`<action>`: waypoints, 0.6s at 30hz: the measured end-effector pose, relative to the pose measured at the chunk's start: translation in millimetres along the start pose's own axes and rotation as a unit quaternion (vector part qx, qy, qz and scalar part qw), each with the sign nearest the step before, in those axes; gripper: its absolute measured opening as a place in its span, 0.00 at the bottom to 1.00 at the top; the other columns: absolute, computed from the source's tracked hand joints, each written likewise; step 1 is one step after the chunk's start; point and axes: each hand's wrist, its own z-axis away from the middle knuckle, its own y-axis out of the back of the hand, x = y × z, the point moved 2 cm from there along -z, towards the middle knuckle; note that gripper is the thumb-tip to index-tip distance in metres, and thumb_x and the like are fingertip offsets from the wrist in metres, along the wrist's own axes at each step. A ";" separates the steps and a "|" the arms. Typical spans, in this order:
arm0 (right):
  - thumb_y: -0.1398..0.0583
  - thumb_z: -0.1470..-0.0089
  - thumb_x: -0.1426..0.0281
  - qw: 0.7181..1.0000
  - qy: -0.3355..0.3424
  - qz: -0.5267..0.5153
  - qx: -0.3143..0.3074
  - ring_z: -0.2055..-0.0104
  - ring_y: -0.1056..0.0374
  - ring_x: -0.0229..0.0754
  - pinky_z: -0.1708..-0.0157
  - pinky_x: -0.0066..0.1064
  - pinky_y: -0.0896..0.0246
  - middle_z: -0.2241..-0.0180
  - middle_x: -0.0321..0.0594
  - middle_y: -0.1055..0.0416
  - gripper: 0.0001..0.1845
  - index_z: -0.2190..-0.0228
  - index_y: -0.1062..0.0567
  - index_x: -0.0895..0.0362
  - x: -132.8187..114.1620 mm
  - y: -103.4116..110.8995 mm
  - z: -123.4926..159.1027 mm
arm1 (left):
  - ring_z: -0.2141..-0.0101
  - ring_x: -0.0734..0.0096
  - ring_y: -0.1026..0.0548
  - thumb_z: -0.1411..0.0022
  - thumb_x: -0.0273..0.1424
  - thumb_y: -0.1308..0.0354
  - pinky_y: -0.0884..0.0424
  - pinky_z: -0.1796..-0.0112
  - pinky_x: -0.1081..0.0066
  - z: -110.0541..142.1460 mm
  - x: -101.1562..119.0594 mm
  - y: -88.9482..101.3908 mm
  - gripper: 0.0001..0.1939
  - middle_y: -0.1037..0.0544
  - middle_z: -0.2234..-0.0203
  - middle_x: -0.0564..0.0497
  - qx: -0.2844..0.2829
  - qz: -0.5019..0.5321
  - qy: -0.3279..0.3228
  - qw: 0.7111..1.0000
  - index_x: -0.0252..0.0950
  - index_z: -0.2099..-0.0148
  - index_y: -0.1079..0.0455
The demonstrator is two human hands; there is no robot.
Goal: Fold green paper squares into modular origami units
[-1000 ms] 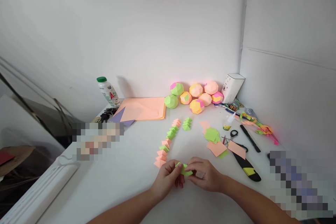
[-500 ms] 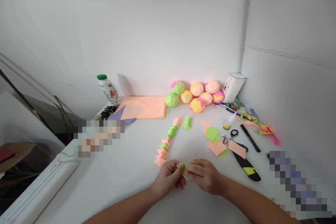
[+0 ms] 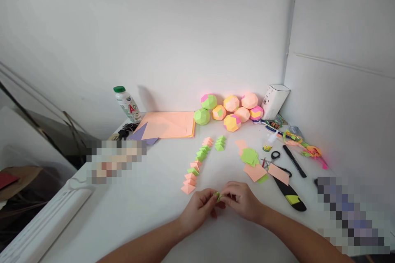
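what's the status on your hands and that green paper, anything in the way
Left hand, right hand both pinching green paper. Paper mostly covered, shape unclear. Nearest folded peach piece beyond left hand, apart, not blocking.

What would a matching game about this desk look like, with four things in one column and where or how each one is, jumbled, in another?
Things
1. Green piece
2. Bottle
3. Balls
4. Scissors

Where or how
A. Partly covered by a peach slip
B. Held at the fingertips of the left hand and right hand
C. Clustered near the back wall, beside a white box
D. Wearing a green cap, at the back left

Right pairs: 1-B, 2-D, 3-C, 4-A
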 end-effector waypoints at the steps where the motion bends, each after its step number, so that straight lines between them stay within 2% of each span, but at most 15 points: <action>1: 0.42 0.45 0.67 0.999 -0.031 -0.014 0.002 0.74 0.35 0.38 0.75 0.27 0.40 0.77 0.40 0.29 0.12 0.76 0.25 0.58 0.8 0.0 -0.3 | 0.74 0.69 0.26 0.41 0.47 0.49 0.30 0.73 0.72 1.0 1.3 -0.1 0.21 0.22 0.72 0.45 -0.004 -0.005 -0.003 1.000 0.32 0.65 0.29; 4: 0.40 0.48 0.67 0.993 -0.104 -0.049 0.002 0.75 0.36 0.37 0.76 0.27 0.41 0.78 0.39 0.28 0.10 0.77 0.25 0.58 2.5 -0.5 -0.5 | 0.72 0.68 0.26 0.41 0.47 0.48 0.30 0.73 0.72 3.8 5.5 -1.1 0.21 0.22 0.70 0.45 -0.015 -0.017 -0.006 1.000 0.32 0.63 0.29; 7: 0.39 0.49 0.65 0.985 -0.149 -0.083 0.001 0.76 0.35 0.37 0.77 0.27 0.42 0.78 0.38 0.27 0.10 0.77 0.25 0.59 4.0 -1.4 0.1 | 0.72 0.70 0.27 0.42 0.45 0.47 0.30 0.72 0.72 5.5 7.4 -2.6 0.19 0.21 0.70 0.46 -0.026 -0.024 -0.003 0.999 0.33 0.62 0.29; 18: 0.36 0.54 0.66 0.964 -0.207 -0.167 0.001 0.76 0.32 0.37 0.76 0.27 0.40 0.78 0.35 0.28 0.09 0.73 0.28 0.59 15.0 -8.8 3.4 | 0.71 0.69 0.26 0.41 0.39 0.46 0.32 0.72 0.73 3.0 -1.5 -3.0 0.14 0.21 0.71 0.46 -0.039 -0.035 -0.023 0.998 0.33 0.61 0.29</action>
